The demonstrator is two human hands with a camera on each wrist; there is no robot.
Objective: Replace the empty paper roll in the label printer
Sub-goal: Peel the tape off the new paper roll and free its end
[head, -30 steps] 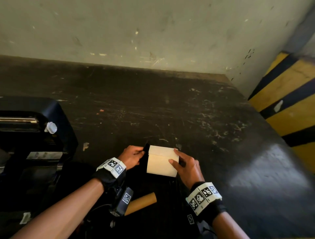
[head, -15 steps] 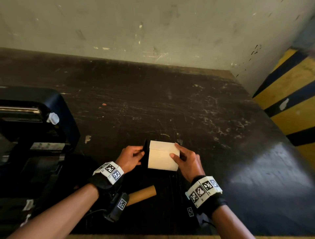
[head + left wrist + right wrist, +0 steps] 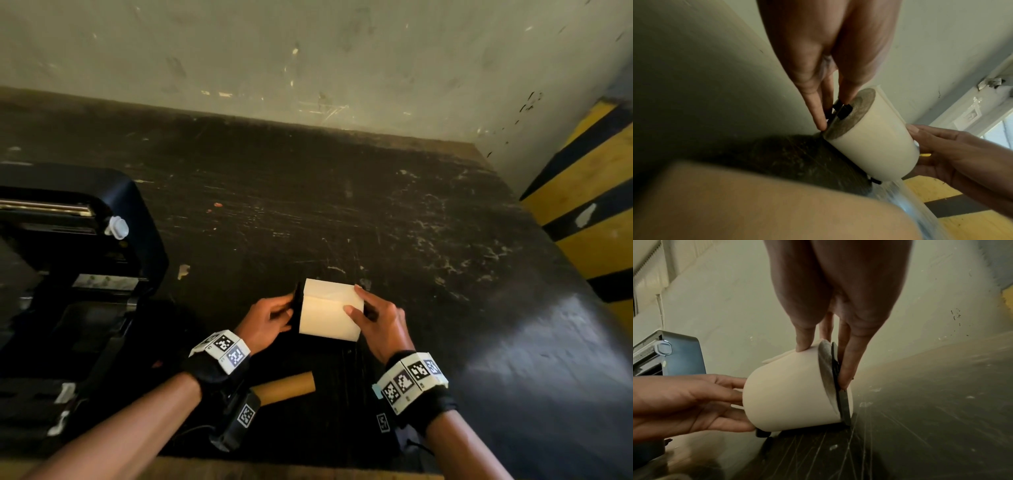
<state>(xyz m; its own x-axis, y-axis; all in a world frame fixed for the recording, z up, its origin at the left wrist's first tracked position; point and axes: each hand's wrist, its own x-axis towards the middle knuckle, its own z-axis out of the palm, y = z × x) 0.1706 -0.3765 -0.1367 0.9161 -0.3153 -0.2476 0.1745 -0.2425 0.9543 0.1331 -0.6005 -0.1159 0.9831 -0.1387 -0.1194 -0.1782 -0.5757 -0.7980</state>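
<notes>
Both hands (image 3: 329,318) hold an unmarked cream paper roll (image 3: 330,313).

Industrial workroom, probably a warehouse or packing corner; a dark, heavily scratched and paint-flecked surface (image 3: 342,212) fills the middle of the frame; behind it, across the top, a scuffed, stained plaster wall (image 3: 308,58); at the right edge, a pillar with yellow-and-black hazard stripes (image 3: 596,205); at the left edge, a black label printer (image 3: 85,240) standing open; lower centre, a bare cardboard core (image 3: 291,387) lying on the surface.
</notes>
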